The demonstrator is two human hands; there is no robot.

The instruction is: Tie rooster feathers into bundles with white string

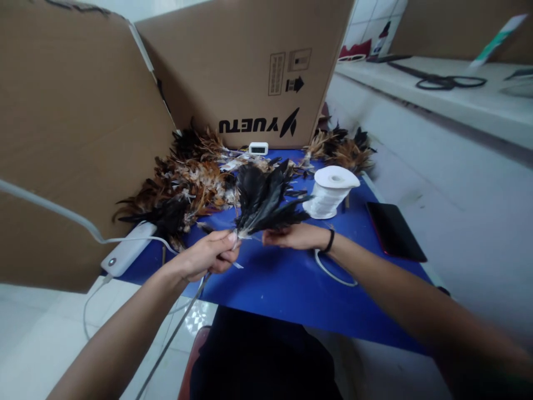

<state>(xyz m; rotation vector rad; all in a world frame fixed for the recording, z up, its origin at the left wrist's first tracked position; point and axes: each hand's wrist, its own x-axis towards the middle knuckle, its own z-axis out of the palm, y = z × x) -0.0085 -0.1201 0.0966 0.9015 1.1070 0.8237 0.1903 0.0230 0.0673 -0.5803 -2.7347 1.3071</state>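
Pinched in my left hand point(216, 253) are the quill ends of a fan of black feathers point(262, 197). The feathers spread up and to the right from the thumb. My right hand point(293, 237) is beside them, just under their right-hand tips. Its fingers are curled together and partly hidden; what they hold, if anything, I cannot make out. A thin pale strand shows at the quills between the two hands. Behind my right hand stands a white spool of ribbon or thread point(333, 191), upright on the blue table point(266, 289).
Brown and black feather bunches point(195, 186) are heaped at the left, with more feathers point(345, 150) at the back right. Cardboard point(241, 66) walls the back and left. A white power bank point(129, 250) with cables, a phone point(395, 230) and scissors point(445, 80) on a ledge are around.
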